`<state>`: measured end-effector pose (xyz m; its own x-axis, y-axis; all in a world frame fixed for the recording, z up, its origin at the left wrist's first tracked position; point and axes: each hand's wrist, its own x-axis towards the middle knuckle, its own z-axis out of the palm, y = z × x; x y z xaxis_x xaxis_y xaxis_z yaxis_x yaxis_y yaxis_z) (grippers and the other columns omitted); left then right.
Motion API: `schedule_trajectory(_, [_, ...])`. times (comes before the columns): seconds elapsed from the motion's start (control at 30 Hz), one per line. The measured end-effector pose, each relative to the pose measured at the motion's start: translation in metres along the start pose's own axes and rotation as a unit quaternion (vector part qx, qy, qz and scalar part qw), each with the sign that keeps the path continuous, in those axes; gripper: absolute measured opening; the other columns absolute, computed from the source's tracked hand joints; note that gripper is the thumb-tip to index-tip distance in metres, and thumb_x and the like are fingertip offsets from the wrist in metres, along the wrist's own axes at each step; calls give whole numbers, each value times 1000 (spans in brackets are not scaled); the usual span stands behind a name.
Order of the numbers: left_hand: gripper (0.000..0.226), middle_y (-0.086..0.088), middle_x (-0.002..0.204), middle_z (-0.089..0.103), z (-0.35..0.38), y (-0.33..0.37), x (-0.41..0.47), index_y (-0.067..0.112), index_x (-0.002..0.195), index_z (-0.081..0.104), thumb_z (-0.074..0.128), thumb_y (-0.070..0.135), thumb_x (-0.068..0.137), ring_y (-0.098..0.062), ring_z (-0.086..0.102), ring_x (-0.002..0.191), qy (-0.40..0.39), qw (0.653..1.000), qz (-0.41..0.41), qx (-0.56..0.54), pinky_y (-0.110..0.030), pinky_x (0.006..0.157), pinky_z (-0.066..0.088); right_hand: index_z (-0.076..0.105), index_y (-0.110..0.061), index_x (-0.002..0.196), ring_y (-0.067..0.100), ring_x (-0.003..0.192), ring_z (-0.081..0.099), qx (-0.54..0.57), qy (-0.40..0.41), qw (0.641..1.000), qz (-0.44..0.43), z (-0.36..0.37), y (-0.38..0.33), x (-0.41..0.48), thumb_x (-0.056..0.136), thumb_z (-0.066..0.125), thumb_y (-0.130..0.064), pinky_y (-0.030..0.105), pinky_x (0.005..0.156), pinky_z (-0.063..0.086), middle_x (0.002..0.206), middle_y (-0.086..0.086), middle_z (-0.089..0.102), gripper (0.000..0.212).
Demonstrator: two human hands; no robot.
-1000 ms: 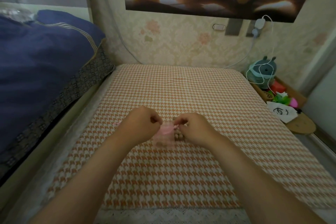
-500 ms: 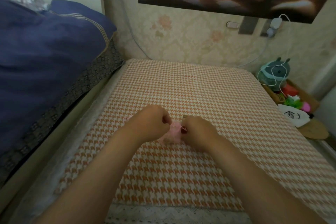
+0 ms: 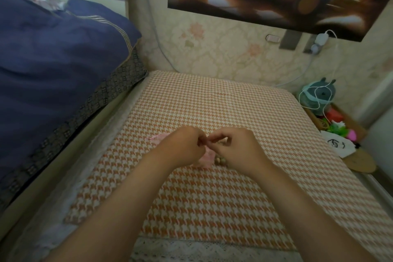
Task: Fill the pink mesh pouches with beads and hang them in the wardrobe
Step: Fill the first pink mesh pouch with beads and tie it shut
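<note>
While pink mesh pouch (image 3: 205, 158) is pinched by left hand (image 3: 180, 147) and right hand (image 3: 236, 151), fingers (image 3: 215, 138) curled, filling is judged underway; beads (image 3: 220, 161) at its 3 o'clock are needed next.

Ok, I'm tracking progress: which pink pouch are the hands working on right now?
The bunched pink pouch between the left hand and right hand, beside the beads; both pinch its top. The flat pink pouch lies left of the left hand.

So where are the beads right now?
In the head view, a few beads lie on the checked cover just right of centre, between the pink pouch and the edge of the right hand.
</note>
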<state>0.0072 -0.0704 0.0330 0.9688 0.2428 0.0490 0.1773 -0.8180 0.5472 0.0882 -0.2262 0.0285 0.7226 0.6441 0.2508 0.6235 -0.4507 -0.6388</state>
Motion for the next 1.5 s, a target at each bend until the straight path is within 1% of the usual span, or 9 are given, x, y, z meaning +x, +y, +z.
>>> schedule_trajectory(0.2, [24,0,99,72,2,-4,-1,23,107,74,57,21,90,-17,66,89,-6,1000,-12,12,-39,81,58,77,-36,109,-8,79,56,-107,-41,992,-48,9,0,2,92,70,-38,25,76,50,104,-19,72,19])
schedule_trajectory(0.47, [24,9,113,71,-2,-8,3,29,109,74,58,25,91,-10,64,99,13,1000,-22,19,-32,88,55,78,-29,104,-8,86,60,-33,39,998,24,0,19,17,93,70,-23,21,86,50,106,-17,72,14])
schedule_trajectory(0.63, [23,7,112,72,-1,-7,2,24,106,76,59,20,91,-10,65,96,10,1000,-16,6,-27,82,55,75,-32,114,10,103,64,-122,-79,987,62,19,35,16,96,61,-23,33,86,54,117,-13,70,24])
schedule_trajectory(0.83, [24,10,113,70,-2,-14,2,23,110,74,66,20,87,-3,62,93,24,999,-7,-34,-19,81,50,51,-30,69,27,84,65,-237,-132,960,64,38,34,24,97,51,-34,38,71,53,90,-1,66,29])
schedule_trajectory(0.9, [24,10,110,70,-2,-16,2,23,110,73,68,22,86,-2,61,90,19,999,-4,-36,-17,79,48,55,-29,68,25,81,65,-221,-136,963,72,40,35,25,97,53,-35,35,67,51,90,-1,68,29])
schedule_trajectory(1.07, [24,10,108,69,-1,-16,2,23,111,72,66,25,88,-2,59,86,13,1000,4,-27,-13,73,43,75,-31,110,10,96,67,-105,-22,989,97,20,33,28,92,67,-27,32,84,54,106,-13,73,19])
schedule_trajectory(1.2, [24,8,110,69,1,-13,4,21,113,72,64,24,90,-3,58,88,10,1000,2,-27,-15,75,42,77,-30,102,0,91,65,-22,56,994,97,4,28,27,89,74,-29,26,87,53,95,-18,71,13])
schedule_trajectory(1.4, [25,8,108,70,5,-13,6,21,113,72,62,23,91,-3,59,87,11,999,2,-39,-13,72,40,78,-32,98,-14,69,59,30,60,997,31,4,7,19,87,77,-30,19,78,52,91,-22,71,11])
schedule_trajectory(1.5, [20,8,96,71,5,-15,5,22,106,73,62,21,89,-8,63,84,17,999,8,-45,-17,67,44,78,-32,99,-14,81,62,8,27,1000,1,9,-1,15,86,78,-36,22,81,54,91,-24,72,13])
